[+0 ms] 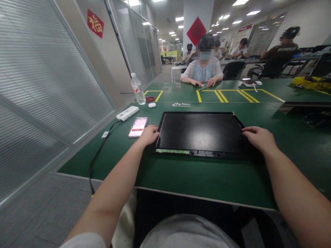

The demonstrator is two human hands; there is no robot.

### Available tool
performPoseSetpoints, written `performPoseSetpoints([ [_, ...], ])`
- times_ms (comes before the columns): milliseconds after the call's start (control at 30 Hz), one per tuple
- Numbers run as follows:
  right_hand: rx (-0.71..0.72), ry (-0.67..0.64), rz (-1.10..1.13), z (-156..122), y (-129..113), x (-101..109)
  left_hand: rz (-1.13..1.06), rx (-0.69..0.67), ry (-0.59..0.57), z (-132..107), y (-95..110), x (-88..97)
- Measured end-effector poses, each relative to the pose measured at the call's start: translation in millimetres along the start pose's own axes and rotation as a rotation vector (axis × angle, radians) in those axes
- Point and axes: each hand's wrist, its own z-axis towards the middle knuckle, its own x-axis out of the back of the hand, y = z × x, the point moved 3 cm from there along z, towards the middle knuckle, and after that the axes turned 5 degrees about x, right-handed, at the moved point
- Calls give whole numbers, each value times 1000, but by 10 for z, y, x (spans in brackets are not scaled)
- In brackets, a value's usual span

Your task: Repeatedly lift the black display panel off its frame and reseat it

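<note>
A black flat display panel [200, 132] lies face up on the green table mat [196, 175], with a strip of green circuit board along its near edge. My left hand [149, 135] grips the panel's left edge, fingers curled over it. On the right edge rests my right hand [258, 137], fingers bent over the rim. Both forearms reach in from below.
A phone [138, 126] with a lit screen lies left of the panel, beside a white box [127, 113] with a black cable. A water bottle [137, 89], a white puck [152, 105] and small parts [181, 104] lie further back. A masked person [204, 67] sits opposite; others work behind.
</note>
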Motion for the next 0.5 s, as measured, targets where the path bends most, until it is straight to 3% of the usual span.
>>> performPoseSetpoints([
  [267,-7,-18,-14,20,43,-31,-485,241,82,-135,157,92],
  [500,14,-30,-39,51,79,-56,-964,484,11,-192,280,35],
])
